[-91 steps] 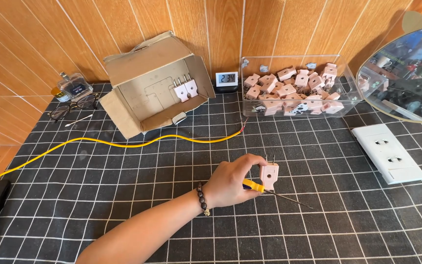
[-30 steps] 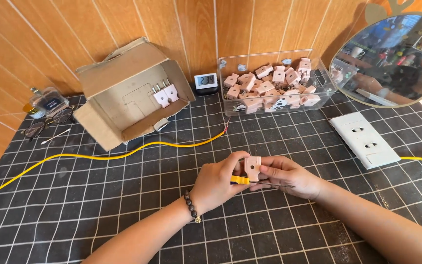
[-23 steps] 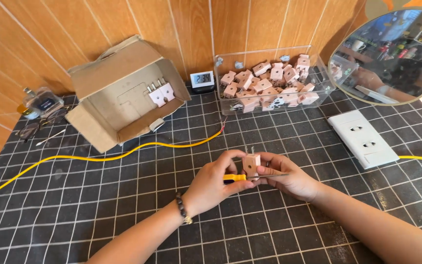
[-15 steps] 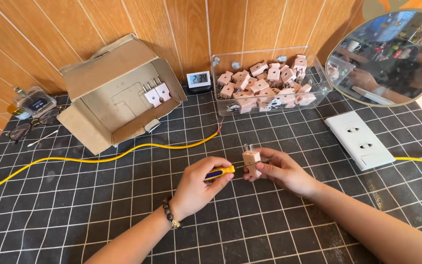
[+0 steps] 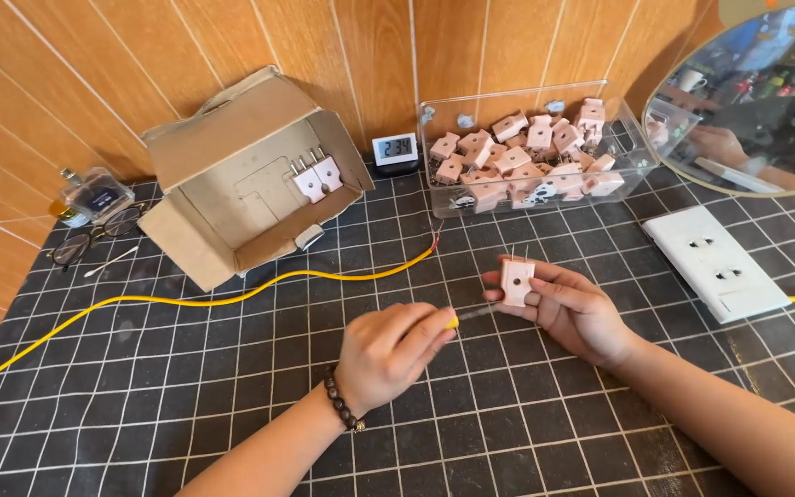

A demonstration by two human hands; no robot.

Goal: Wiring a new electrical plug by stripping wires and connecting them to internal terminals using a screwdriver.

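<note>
My right hand point(image 5: 574, 308) holds a small pink plug adapter point(image 5: 516, 281) upright above the black grid mat, metal pins pointing up. My left hand point(image 5: 388, 354), with a bead bracelet at the wrist, grips a yellow-handled screwdriver point(image 5: 467, 316) whose thin shaft points right, its tip at the adapter's lower edge. The two hands sit close together in the middle of the mat.
A clear bin point(image 5: 535, 161) of several pink adapters stands at the back. An open cardboard box point(image 5: 250, 175) at back left holds two more. A yellow cable point(image 5: 213, 299) crosses the mat. A white socket strip point(image 5: 715, 262), a round mirror point(image 5: 756, 97), a small clock point(image 5: 395, 150) and glasses point(image 5: 94, 239) lie around.
The right hand came in and took over the adapter from the left hand. The left hand pulled back left with the screwdriver and now points its tip at the adapter.
</note>
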